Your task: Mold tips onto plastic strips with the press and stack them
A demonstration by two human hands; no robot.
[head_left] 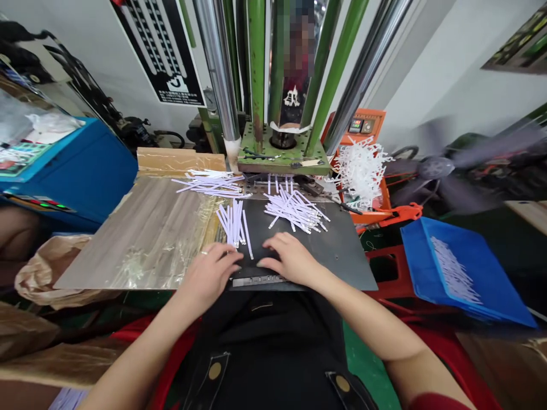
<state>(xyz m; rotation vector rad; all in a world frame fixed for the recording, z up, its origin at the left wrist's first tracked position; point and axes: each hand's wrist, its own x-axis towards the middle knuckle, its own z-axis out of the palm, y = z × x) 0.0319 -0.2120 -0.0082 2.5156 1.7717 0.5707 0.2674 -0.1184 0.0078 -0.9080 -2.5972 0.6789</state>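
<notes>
My left hand (212,267), with a ring on one finger, rests at the near edge of the dark work plate (346,250). Its fingers are loosely bent and apart, and I see nothing in them. Just beyond the fingertips lies a small row of pale lilac strips (234,223) with shiny ends. To the right, my right hand (293,257) has thumb and forefinger apart and also holds nothing visible. Between the hands, along the near edge, lies a notched metal bar (258,280), partly covered by them. A larger pile of strips (294,210) lies beyond my right hand.
Behind the plate stands a green press (282,154) with steel columns. More strips (213,183) lie at the cardboard-backed left board (141,228). White branching scraps (362,171) fill an orange machine's front. A blue bin (482,273) holds strips; a fan (436,168) spins at right.
</notes>
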